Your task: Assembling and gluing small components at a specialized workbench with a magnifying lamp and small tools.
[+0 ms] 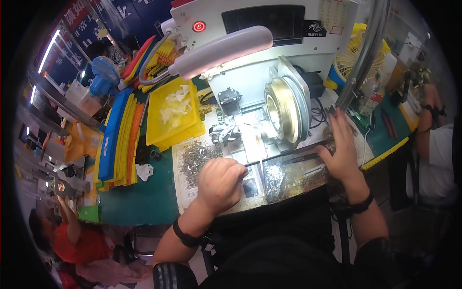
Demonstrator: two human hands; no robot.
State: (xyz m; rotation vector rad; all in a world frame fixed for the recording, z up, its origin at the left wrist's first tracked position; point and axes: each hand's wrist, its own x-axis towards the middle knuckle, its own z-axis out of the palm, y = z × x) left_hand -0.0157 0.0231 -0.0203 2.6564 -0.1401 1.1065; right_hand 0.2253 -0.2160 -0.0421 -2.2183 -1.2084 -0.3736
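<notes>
My left hand (219, 185) is closed at the front of the machine, fingers curled in. What it grips, if anything, is hidden. Beside it lies a heap of small metal parts (195, 161) on printed paper. My right hand (342, 149) rests at the machine's right front corner, fingers stretched and thumb apart, holding nothing. Dark tweezers (304, 158) lie close to that thumb. Between my hands, a brass-coloured wheel (281, 110) on a grey disc stands above the brightly lit metal work area (252, 144). A thin pale strip (263, 180) runs toward the table's front edge.
A pale lamp head (224, 50) hangs before the machine's dark screen (262, 23). Left are a yellow bin (175, 118) with crumpled white material and stacked coloured trays (118, 139). Right are a yellow fan (361, 55), a metal post (363, 58) and red-handled pliers (389, 124). Other people sit on both sides.
</notes>
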